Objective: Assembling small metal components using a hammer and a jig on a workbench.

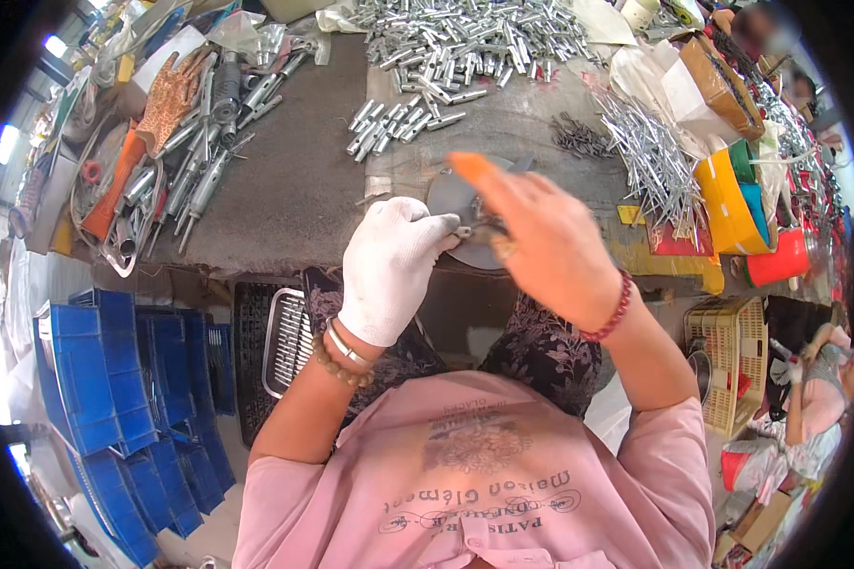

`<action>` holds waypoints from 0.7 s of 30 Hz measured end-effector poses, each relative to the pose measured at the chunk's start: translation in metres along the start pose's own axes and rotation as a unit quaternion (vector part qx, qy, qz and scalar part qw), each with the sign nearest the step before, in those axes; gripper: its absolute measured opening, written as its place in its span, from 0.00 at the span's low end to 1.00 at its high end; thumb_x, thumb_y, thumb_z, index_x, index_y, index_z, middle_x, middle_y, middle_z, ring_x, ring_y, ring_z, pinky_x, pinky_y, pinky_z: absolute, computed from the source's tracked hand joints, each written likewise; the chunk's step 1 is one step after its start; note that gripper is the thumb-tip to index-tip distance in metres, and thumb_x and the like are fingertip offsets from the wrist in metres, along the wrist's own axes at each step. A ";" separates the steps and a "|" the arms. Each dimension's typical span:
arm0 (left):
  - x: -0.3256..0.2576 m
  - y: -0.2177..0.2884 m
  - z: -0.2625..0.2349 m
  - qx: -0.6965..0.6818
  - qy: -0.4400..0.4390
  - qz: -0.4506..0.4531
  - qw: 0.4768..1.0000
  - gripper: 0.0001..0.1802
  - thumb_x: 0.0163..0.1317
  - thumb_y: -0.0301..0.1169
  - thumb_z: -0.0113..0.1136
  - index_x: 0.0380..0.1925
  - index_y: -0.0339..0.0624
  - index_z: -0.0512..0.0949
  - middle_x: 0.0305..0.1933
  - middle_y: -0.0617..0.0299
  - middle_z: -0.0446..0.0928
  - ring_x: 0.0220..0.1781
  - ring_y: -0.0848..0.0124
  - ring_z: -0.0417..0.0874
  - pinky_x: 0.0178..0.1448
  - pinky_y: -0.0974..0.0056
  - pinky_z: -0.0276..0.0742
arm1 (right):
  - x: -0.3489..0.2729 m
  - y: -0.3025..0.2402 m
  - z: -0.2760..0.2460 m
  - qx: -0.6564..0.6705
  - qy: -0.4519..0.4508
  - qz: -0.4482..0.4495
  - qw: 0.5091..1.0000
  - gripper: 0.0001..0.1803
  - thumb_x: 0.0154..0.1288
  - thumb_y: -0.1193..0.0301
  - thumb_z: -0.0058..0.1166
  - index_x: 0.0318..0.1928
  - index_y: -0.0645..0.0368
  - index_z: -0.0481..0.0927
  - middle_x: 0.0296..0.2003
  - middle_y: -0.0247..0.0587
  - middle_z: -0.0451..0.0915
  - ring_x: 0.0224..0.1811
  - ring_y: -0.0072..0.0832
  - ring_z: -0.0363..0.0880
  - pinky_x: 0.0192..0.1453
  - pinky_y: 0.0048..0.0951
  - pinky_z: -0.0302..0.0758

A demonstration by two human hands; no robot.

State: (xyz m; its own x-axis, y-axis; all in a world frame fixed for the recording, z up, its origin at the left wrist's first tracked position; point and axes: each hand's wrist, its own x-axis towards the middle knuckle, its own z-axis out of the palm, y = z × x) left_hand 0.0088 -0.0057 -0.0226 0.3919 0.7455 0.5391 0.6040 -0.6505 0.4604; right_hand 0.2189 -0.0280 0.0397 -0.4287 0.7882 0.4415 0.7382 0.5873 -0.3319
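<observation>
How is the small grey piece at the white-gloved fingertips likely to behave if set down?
The small grey piece is probably light, being tiny beside the left hand. Its metallic look suggests it is stiff. Its visible end seems rounded, so it might roll, though the rest is hidden.

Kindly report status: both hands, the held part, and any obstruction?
White-gloved left hand pinching small silvery metal part. Blurred right hand alongside, grip unclear. It partly hides round grey disc.
</observation>
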 end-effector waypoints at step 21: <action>0.002 -0.003 -0.004 -0.048 0.001 0.020 0.999 0.14 0.56 0.23 0.77 0.44 0.44 0.92 0.38 0.58 0.83 0.45 0.56 0.84 0.51 0.56 0.79 | -0.069 0.000 -0.002 0.024 0.055 0.101 0.993 0.37 0.58 0.87 0.58 0.69 0.48 0.86 0.43 0.43 0.79 0.39 0.44 0.85 0.41 0.41 0.84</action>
State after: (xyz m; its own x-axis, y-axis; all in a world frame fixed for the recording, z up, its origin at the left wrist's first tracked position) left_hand 0.0049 -0.0028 -0.0202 0.4126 0.7190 0.5593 0.5190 -0.6902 0.5043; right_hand 0.2494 -0.0828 0.0104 -0.2131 0.8677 0.4490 0.7762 0.4295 -0.4617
